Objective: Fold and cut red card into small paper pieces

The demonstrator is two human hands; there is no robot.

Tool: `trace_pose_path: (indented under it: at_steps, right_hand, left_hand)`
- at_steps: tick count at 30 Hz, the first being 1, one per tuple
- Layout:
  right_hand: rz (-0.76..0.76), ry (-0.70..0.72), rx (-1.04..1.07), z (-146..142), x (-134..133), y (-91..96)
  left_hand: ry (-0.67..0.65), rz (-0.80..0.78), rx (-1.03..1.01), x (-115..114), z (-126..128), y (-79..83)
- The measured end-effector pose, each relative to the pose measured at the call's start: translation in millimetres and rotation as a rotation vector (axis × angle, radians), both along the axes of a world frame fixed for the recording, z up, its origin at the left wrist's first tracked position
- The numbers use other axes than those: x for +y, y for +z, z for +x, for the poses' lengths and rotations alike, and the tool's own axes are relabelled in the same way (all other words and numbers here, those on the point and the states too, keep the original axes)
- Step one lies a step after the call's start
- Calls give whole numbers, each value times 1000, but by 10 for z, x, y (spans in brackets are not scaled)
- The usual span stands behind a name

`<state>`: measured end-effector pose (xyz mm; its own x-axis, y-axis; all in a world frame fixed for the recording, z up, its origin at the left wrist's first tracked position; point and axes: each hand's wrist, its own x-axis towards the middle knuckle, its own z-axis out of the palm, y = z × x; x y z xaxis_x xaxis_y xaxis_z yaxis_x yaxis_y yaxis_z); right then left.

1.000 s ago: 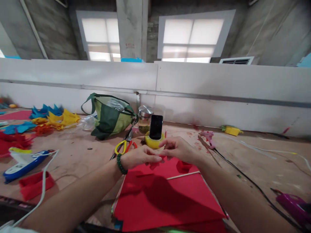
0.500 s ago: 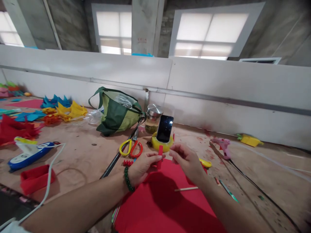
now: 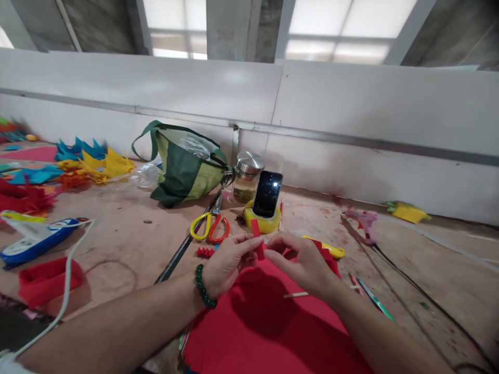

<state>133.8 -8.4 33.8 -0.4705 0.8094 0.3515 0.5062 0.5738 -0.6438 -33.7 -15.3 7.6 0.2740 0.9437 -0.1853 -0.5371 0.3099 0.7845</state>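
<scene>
A narrow red strip [image 3: 255, 229], of paper or felt, is pinched between the thumb and fingers of my left hand [image 3: 230, 259]; its upper end sticks up above the thumb. My right hand [image 3: 302, 262] is curled, with thumb and fingertips against the strip's right edge near its lower part. Both hands are above a large red sheet [image 3: 268, 332] lying in front of me. Partly under my right forearm, a thin pale stick [image 3: 295, 295] rests on the sheet. Beside my left hand is a small red zigzag-folded piece [image 3: 205, 252].
Scissors [image 3: 209, 228] with yellow and red handles lie left of a phone [image 3: 267, 194] propped on a yellow stand [image 3: 268, 224]. Behind are a lidded glass jar [image 3: 245, 189] and a green bag [image 3: 183, 171]. To the right sits a pink glue gun [image 3: 365, 223] with a black cord.
My right hand has moved left to meet the strip, which now tilts to the left. The camera has dipped, so the background appears higher.
</scene>
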Motion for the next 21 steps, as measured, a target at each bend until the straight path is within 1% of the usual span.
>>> trace_pose_path:
  at_steps: [2,5,7,9,13,21]
  right_hand:
    - [-178,-29,20,-35,-19,13]
    - [-363,-40,78,-73,-42,9]
    - [-498,-20,139,-82,-51,6]
    - [-588,5,201,-78,-52,8]
    - [-666,43,261,-48,-30,12]
    - [-670,86,240,-15,9,15]
  left_hand:
    - [14,-3,-3,-7,4,12]
    - [22,32,27,-11,-1,8]
    - [7,68,46,-7,-10,-8]
    - [-19,93,54,0,-20,-24]
    - [-51,107,70,11,-29,-33]
    - [-22,113,152,22,-28,-49]
